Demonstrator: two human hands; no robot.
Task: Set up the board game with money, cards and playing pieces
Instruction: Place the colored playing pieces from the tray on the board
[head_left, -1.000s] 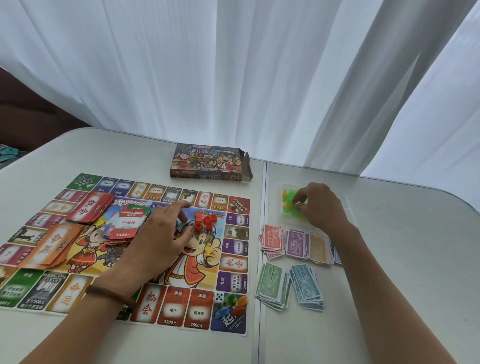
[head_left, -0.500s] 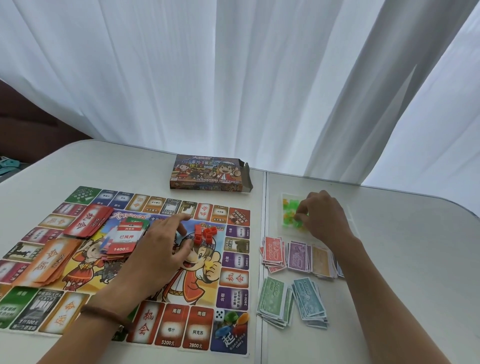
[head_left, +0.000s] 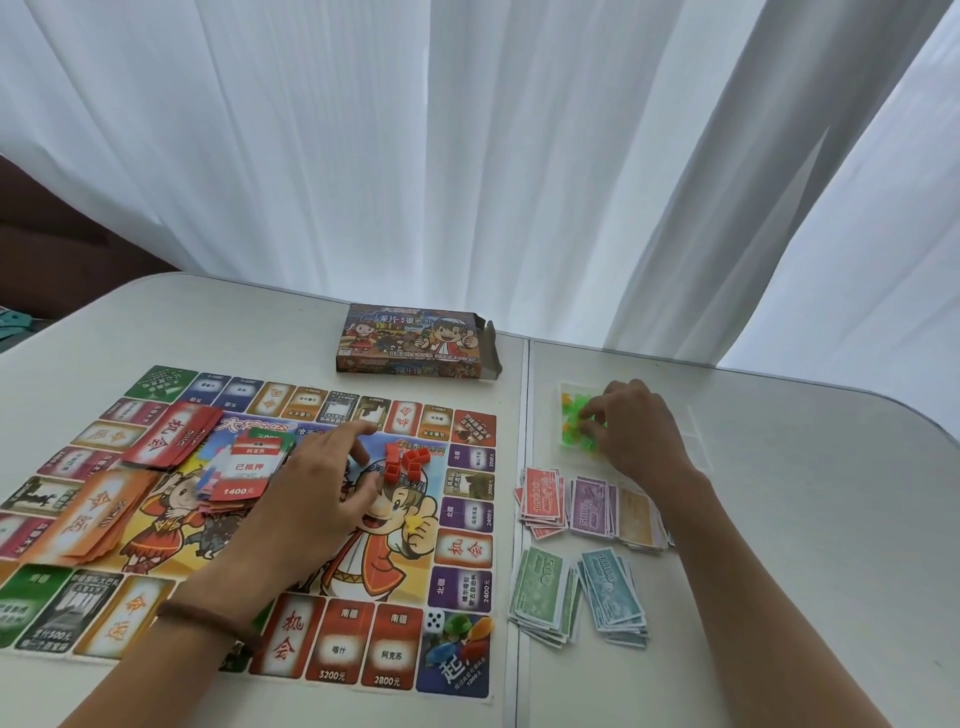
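Note:
The game board (head_left: 467, 530) lies flat on the left half of the table. My left hand (head_left: 317, 499) rests on its middle with relaxed fingers, just left of a small pile of red houses (head_left: 408, 461). My right hand (head_left: 636, 431) reaches into a clear bag (head_left: 569, 395) to the right of the board and pinches green pieces (head_left: 574, 415) there. Card stacks (head_left: 171, 441) (head_left: 98, 512) (head_left: 249, 470) lie on the board's left part. A white die (head_left: 434, 622) and coloured pawns (head_left: 462, 636) sit on the start corner. Money piles (head_left: 587, 506) (head_left: 576, 595) lie right of the board.
The open game box (head_left: 415, 338) stands behind the board near the white curtain (head_left: 467, 156). A seam (head_left: 522, 467) runs down the table between board and money. Bare table surface (head_left: 805, 519) extends to the right of my right arm.
The camera tilted up a little, so everything sits lower in view. My right hand's fingers worked slightly deeper into the green pieces. My left hand stayed on the board.

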